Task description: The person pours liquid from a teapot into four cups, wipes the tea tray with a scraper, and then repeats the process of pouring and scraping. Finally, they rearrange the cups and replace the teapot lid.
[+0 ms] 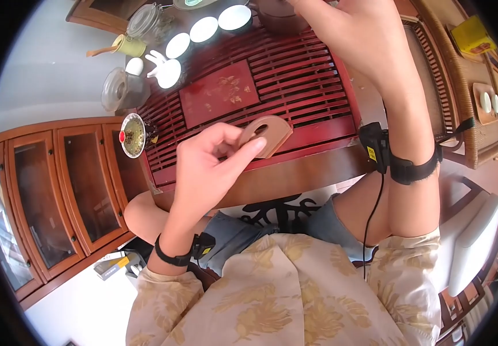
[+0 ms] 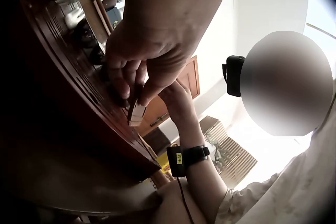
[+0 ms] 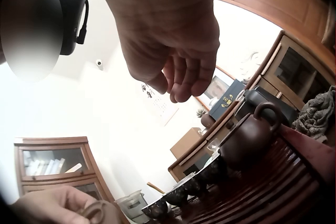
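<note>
Two hands in head view: left hand (image 1: 206, 173) pinches brown slotted piece (image 1: 273, 131), thumb on top, over near edge of red slatted tray (image 1: 220, 95). Right hand (image 1: 364, 43) is past the tray's far side, fingers cut off. White-lined cups (image 1: 204, 30) run between the hands, beyond the piece; glass-door cabinet (image 1: 67, 190) left of left hand.

Left wrist view: fingers grasp the piece, tilted, tray beside it; right forearm (image 2: 191, 129) behind.

Right wrist view: right hand released, fingers loosely bent, nothing visible in them. Dark teapot (image 3: 249, 142) sits below, on tray; pale wall (image 3: 126, 103) behind.
</note>
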`<action>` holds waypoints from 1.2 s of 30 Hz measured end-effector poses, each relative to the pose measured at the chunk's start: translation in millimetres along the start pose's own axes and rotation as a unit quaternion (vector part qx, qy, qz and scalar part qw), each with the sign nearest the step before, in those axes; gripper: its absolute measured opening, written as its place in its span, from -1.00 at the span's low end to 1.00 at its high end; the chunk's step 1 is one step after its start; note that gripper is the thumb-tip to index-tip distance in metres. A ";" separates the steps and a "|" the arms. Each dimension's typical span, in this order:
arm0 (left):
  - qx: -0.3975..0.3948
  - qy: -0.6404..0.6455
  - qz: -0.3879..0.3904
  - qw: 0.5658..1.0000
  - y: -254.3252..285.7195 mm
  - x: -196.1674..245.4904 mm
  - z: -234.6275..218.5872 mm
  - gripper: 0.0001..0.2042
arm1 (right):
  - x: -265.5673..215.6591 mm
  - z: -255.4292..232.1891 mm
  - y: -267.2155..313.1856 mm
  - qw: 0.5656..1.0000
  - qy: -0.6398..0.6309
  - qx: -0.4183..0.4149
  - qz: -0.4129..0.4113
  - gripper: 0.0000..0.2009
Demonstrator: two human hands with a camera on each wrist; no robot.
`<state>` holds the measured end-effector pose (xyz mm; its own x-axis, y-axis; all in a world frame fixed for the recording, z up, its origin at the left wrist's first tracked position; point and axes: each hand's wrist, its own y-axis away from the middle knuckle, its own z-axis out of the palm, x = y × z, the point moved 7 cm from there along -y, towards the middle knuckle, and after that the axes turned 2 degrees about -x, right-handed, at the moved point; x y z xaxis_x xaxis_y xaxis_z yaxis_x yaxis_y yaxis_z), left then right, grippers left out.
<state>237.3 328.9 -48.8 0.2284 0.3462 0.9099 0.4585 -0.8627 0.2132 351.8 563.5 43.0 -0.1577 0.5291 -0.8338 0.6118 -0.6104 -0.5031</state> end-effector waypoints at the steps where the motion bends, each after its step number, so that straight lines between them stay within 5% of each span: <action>1: 0.000 -0.007 -0.015 1.000 -5.3 -4.5 2.4 -0.86 | -3.0 -1.9 0.0 1.000 0.000 -0.004 0.010 -0.84; 5: 0.019 0.008 -0.013 1.000 -17.1 -11.9 -6.3 -0.84 | -16.4 -1.7 7.3 0.996 0.071 0.042 -0.028 -0.84; 10: 0.155 -0.065 0.012 0.986 -17.0 -20.1 -59.8 -0.86 | -14.3 -6.2 7.4 0.997 0.044 0.045 -0.032 -0.84; 14: 0.163 -0.167 0.054 0.971 -12.1 2.5 -57.0 -0.84 | -16.0 -10.2 6.9 0.997 0.043 0.044 -0.040 -0.85; 18: 0.188 -0.288 0.280 0.896 -34.7 58.0 -26.0 -0.89 | -18.6 -13.2 6.5 0.997 0.051 0.048 -0.037 -0.85; 28: 0.071 -0.350 0.368 0.859 -102.4 61.4 29.3 -0.86 | -0.6 -27.9 -0.4 0.999 -0.031 0.031 -0.006 -0.84; 33: 0.041 -0.365 0.345 0.864 -83.0 62.3 35.4 -0.82 | -21.1 -32.5 10.8 0.995 0.001 0.056 -0.088 -0.84; 36: -0.006 -0.368 0.361 0.857 -57.1 61.9 37.3 -0.80 | -12.9 -36.0 1.6 0.998 -0.067 0.010 -0.017 -0.85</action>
<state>257.3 413.3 -17.9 0.9305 -0.1451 0.3364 -0.0389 -0.9522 -0.3030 382.8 576.9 61.2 -0.2808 0.4677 -0.8381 0.5887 -0.6058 -0.5353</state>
